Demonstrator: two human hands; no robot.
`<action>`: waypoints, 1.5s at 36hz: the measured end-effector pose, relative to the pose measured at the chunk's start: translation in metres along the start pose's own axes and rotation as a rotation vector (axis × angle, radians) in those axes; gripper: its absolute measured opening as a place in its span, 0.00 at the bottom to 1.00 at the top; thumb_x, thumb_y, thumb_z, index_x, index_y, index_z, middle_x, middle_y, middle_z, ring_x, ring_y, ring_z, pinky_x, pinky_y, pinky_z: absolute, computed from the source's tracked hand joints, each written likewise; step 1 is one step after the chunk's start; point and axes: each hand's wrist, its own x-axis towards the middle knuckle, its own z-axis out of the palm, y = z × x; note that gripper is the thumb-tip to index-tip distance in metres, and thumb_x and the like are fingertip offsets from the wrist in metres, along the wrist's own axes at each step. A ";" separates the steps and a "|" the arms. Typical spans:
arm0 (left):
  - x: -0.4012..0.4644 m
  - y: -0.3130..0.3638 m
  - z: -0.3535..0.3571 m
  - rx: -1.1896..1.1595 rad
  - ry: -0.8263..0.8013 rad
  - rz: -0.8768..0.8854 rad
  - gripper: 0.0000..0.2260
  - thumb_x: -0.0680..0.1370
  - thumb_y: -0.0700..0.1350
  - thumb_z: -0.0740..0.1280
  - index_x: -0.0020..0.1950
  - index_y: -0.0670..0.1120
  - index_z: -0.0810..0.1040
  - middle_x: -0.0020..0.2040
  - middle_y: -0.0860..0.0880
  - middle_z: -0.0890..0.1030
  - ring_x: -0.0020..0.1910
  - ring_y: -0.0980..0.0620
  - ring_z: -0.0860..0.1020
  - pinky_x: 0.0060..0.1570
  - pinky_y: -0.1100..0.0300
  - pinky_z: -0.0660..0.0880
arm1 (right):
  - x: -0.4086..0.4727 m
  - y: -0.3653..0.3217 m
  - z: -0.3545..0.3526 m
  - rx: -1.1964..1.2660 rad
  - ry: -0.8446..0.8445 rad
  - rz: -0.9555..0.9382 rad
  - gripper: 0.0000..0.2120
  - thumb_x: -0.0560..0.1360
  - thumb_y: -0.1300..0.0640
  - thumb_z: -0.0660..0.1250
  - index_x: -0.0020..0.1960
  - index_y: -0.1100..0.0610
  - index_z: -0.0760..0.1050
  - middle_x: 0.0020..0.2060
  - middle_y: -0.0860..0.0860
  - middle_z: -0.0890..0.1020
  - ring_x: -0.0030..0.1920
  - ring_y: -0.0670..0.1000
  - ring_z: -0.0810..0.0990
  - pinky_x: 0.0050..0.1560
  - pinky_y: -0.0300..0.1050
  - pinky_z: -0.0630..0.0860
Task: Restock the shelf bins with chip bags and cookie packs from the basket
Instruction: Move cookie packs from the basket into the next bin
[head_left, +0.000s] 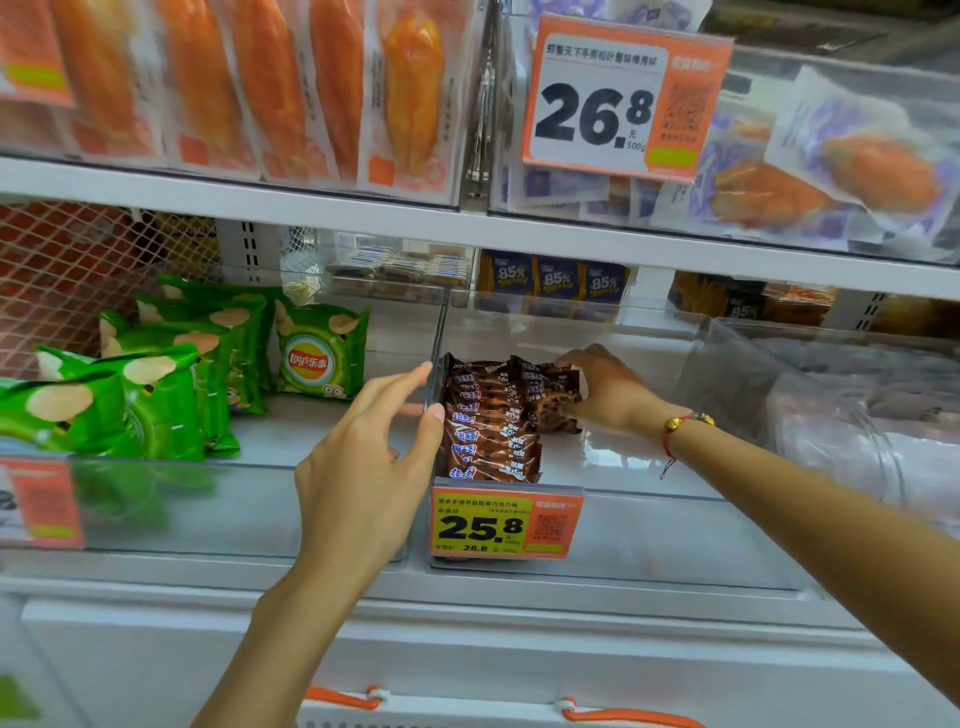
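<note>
Progress: your cookie packs (491, 421) already stand in one row at the left side of the clear middle bin (649, 499), in the centre of the frame. The rest of this bin is bare, so I judge much is left to fill.
Chip bags: the green chip bags (171, 364) lie in the left bin (244, 512), at the middle left of the frame; this bin looks about half filled.
Basket: only its white rim with orange handles (467, 712) shows at the bottom edge; what remains inside you cannot tell.
Right hand (605, 387): you reach deep into the middle bin, and your fingers curl around a brown cookie pack (558, 397) at the back end of the row.
Left hand (371, 457): it is at the divider wall (435, 374) between the two bins, fingers straight and a little spread, thumb touching the wall, holding nothing.
Next step: I think you set this pack into the row, then bring more.
</note>
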 end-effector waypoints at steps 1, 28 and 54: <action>0.000 0.000 -0.001 -0.006 -0.008 -0.001 0.16 0.79 0.56 0.62 0.66 0.65 0.70 0.47 0.69 0.74 0.37 0.63 0.75 0.36 0.69 0.64 | -0.007 -0.002 -0.004 0.010 0.017 -0.012 0.25 0.74 0.54 0.70 0.69 0.54 0.69 0.63 0.56 0.70 0.61 0.56 0.72 0.58 0.43 0.69; -0.171 -0.039 -0.009 -0.121 -0.395 -0.287 0.11 0.76 0.49 0.69 0.55 0.62 0.74 0.52 0.59 0.77 0.48 0.58 0.78 0.41 0.62 0.74 | -0.234 -0.026 0.080 0.299 -0.292 -0.117 0.09 0.75 0.60 0.65 0.50 0.49 0.80 0.36 0.40 0.78 0.36 0.43 0.76 0.42 0.41 0.73; -0.283 -0.102 0.033 0.588 -1.022 0.008 0.23 0.79 0.49 0.65 0.74 0.55 0.65 0.70 0.52 0.68 0.69 0.50 0.66 0.68 0.52 0.62 | -0.336 -0.051 0.211 -0.233 -0.798 -0.152 0.09 0.76 0.63 0.63 0.55 0.62 0.75 0.51 0.57 0.78 0.56 0.58 0.77 0.58 0.51 0.74</action>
